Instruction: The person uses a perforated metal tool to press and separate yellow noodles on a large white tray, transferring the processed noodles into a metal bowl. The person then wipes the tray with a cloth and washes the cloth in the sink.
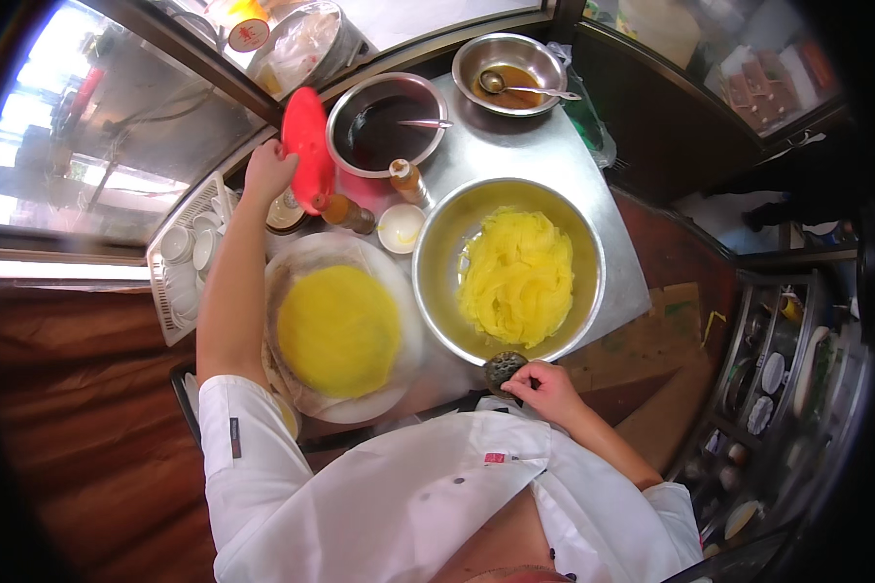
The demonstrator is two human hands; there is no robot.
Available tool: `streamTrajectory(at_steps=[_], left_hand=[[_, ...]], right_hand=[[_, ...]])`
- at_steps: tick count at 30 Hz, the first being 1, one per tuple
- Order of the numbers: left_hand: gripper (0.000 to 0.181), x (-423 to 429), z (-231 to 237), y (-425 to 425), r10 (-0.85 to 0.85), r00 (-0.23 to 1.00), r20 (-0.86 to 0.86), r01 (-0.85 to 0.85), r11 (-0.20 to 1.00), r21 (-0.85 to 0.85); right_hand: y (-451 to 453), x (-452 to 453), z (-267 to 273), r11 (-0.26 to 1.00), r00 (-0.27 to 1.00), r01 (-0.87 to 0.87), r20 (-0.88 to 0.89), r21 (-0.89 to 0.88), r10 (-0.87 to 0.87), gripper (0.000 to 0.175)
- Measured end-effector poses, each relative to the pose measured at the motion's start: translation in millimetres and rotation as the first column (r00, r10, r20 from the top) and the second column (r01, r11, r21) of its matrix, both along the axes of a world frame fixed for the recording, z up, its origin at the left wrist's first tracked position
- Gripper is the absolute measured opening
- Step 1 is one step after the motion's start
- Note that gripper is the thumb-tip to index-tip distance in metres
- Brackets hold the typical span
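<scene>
My left hand (pixel 271 173) grips the edge of a red plastic lid (pixel 308 146), which is tilted up on its side. In my right hand (pixel 547 390) is a dark, round, perforated metal scraper (pixel 505 370), held by the near rim of a large steel basin (pixel 437 321). A heap of yellow jelly-like strips (pixel 521 277) lies in that basin. Left of it, a smooth yellow round slab (pixel 339 331) rests on a damp-looking cloth (pixel 281 280) over a round white board (pixel 410 306).
Behind stand a steel bowl of dark liquid (pixel 379 131) with a spoon, and another with brown sauce (pixel 521 80) and a ladle. Two shaker bottles (pixel 408 182) and a small white bowl (pixel 401 228) crowd between basin and board. A crate of white bowls (pixel 182 284) sits left, beside glass panes.
</scene>
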State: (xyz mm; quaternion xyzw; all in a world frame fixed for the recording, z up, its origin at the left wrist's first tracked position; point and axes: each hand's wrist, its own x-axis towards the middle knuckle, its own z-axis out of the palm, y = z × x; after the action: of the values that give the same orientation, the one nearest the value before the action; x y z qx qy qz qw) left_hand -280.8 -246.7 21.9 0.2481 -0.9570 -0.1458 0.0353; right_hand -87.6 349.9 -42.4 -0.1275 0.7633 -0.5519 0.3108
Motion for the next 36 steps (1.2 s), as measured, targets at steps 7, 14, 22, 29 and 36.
streamTrajectory(at_steps=[7, 14, 22, 29, 36], left_hand=[[0.051, 84, -37, -28, 0.224, 0.878, -0.424, -0.156, 0.970, 0.189], [0.023, 349, -52, 14, 0.437, 0.858, -0.268, -0.386, 0.895, 0.224], [0.018, 590, -144, 63, 0.474, 0.868, 0.148, -0.492, 0.861, 0.127], [0.020, 596, -228, 39, 0.610, 0.724, 0.322, -0.673, 0.727, 0.136], [0.013, 604, -214, 20, 0.458, 0.798, 0.391, -0.552, 0.816, 0.171]], right_hand=[[-30, -8, 13, 0.995, 0.995, -0.102, 0.023, 0.024, 0.101, 0.021], [-78, -1, 11, 0.964, 0.964, -0.265, 0.037, 0.004, 0.265, 0.020], [-153, 11, -12, 0.802, 0.802, -0.597, 0.042, 0.027, 0.595, 0.021], [-283, 48, 20, 0.493, 0.490, -0.869, -0.065, 0.048, 0.869, 0.025], [-384, 120, -4, 0.214, 0.207, -0.977, -0.220, 0.004, 0.953, 0.031]])
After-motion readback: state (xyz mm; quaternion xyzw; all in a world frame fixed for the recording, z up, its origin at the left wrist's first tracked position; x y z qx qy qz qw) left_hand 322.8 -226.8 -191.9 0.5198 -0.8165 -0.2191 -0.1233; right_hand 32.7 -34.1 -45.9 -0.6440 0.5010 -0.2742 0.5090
